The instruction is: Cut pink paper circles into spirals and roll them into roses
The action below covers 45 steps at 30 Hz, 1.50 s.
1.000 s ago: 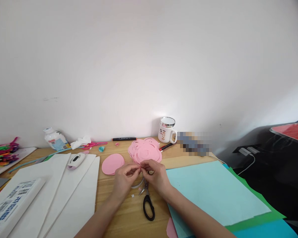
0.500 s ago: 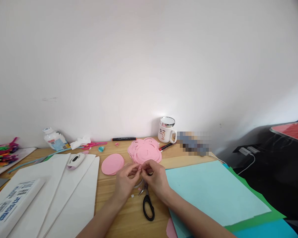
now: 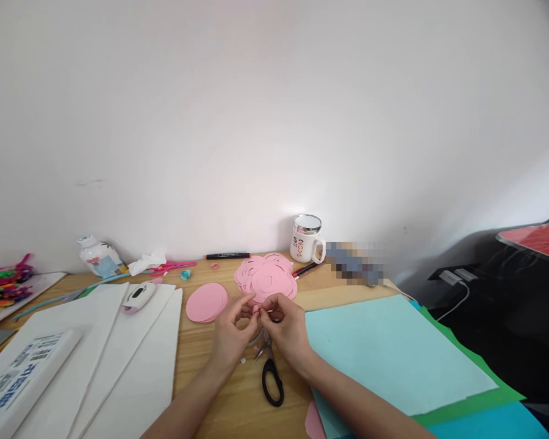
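Observation:
Between the fingertips of both hands is a small rolled piece of pink paper (image 3: 256, 309). My left hand (image 3: 232, 329) pinches it from the left, and my right hand (image 3: 287, 324) grips it from the right. Scissors with black handles (image 3: 272, 383) lie under and in front of my right hand, their blades slightly apart. Just beyond my hands is a heap of pink paper cut in spirals (image 3: 269, 279). A stack of pink paper circles (image 3: 207, 302) lies to the left of it.
A white mug (image 3: 306, 241) stands by the wall. Light blue sheets (image 3: 393, 353) lie at right, white boards (image 3: 141, 360) at left. Farther back are a bottle (image 3: 101, 257), pink scissors (image 3: 169, 267) and a black marker (image 3: 227, 256).
The fingers of my left hand have shifted slightly around the pink piece, and more of it shows. Otherwise the view has barely moved.

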Available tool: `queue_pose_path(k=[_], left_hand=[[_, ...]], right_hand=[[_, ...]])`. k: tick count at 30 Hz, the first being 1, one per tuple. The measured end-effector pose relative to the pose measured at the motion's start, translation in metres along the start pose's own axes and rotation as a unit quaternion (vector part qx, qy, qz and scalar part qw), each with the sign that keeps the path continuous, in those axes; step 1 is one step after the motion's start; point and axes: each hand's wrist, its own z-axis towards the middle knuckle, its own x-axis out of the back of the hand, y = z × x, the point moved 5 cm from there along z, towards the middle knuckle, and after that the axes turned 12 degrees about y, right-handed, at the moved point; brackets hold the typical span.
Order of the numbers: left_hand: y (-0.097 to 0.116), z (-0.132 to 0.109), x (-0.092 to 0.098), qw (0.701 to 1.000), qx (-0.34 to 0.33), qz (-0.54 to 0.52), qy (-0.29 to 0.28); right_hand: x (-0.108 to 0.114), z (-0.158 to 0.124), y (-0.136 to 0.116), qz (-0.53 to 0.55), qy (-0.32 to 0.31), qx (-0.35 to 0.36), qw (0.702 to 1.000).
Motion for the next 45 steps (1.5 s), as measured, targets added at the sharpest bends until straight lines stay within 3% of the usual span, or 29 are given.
queue_pose_path(k=[10,22,31,45], left_hand=[[0.004,0.002,0.000,1.000,-0.006,0.008,-0.007],[0.008,0.006,0.003,0.999,0.038,0.010,-0.008],[0.003,0.006,0.003,0.995,0.095,-0.011,-0.025],[0.002,0.003,-0.002,0.997,0.058,-0.039,0.010]], right_hand=[[-0.001,0.002,0.005,0.044,-0.001,-0.046,0.998],[-0.002,0.005,0.016,0.090,-0.008,-0.107,0.990],[-0.004,0.006,0.019,0.095,-0.019,-0.112,0.989],[0.001,0.003,0.006,0.031,0.045,-0.077,0.996]])
